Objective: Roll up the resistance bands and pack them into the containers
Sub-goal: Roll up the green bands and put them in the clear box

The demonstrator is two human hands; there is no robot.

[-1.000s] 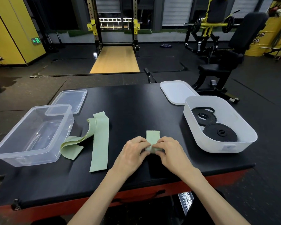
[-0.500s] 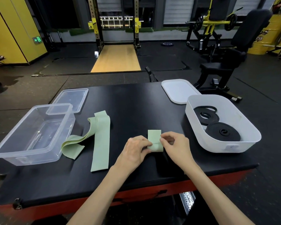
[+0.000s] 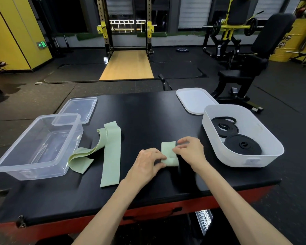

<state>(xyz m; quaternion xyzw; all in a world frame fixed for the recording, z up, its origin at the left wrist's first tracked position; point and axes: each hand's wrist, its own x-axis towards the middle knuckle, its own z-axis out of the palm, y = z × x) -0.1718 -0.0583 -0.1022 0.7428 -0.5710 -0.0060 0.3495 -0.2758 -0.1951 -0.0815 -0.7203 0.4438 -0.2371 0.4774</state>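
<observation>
A short pale green resistance band (image 3: 168, 149) lies on the black table (image 3: 145, 112), partly rolled at its near end. My left hand (image 3: 148, 161) pinches the roll's left side. My right hand (image 3: 190, 150) pinches its right edge with curled fingers. A longer green band (image 3: 111, 152) lies loose and folded to the left, one end beside the clear plastic container (image 3: 11, 167). Two rolled black bands (image 3: 240, 147) sit inside the white container (image 3: 210, 147) on the right.
A clear lid (image 3: 81, 107) lies behind the clear container and a white lid (image 3: 193, 99) behind the white one. The table's red front edge (image 3: 166, 213) is near me. Gym machines and a bench stand on the floor beyond.
The roll has grown and moved a little away from me; less flat band shows ahead of it. My right hand has shifted to the band's right edge.
</observation>
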